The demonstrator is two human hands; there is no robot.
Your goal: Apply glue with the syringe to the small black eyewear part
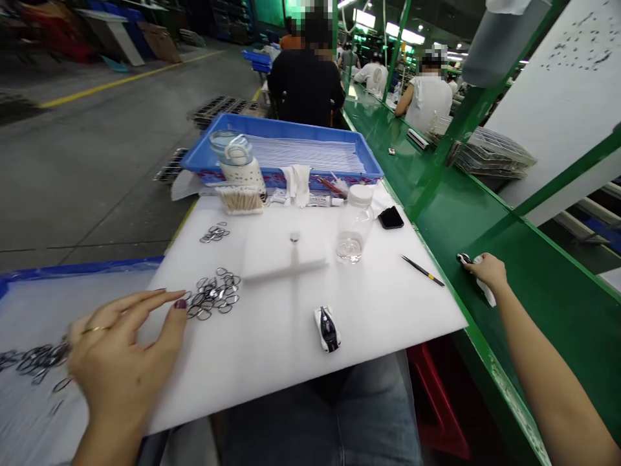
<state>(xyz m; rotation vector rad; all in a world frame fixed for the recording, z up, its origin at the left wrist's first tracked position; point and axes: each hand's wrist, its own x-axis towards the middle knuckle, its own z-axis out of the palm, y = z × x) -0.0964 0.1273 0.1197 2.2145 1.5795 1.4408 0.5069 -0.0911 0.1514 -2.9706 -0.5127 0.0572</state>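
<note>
My left hand (130,346) is at the left of the white board (272,382), fingers stretched and thumb apart from the palm. Its index and thumb tips are close together at the edge of a pile of dark wire loops (213,294); no loop shows clearly between them. Far to the right, my right hand (491,272) is closed on a small black-and-white toy car (464,259) at the green bench (543,259). White cloth or paper (486,292) hangs under that hand. A second toy car (328,329), white with a black top, rests near the board's front edge.
Tweezers (422,270), a clear jar (353,226), a black pad (391,217), cotton swabs (241,200) and a white block (284,255) are on the board. Behind stands a blue tray (301,129). More loops (39,359) lie at left. Other people sit ahead.
</note>
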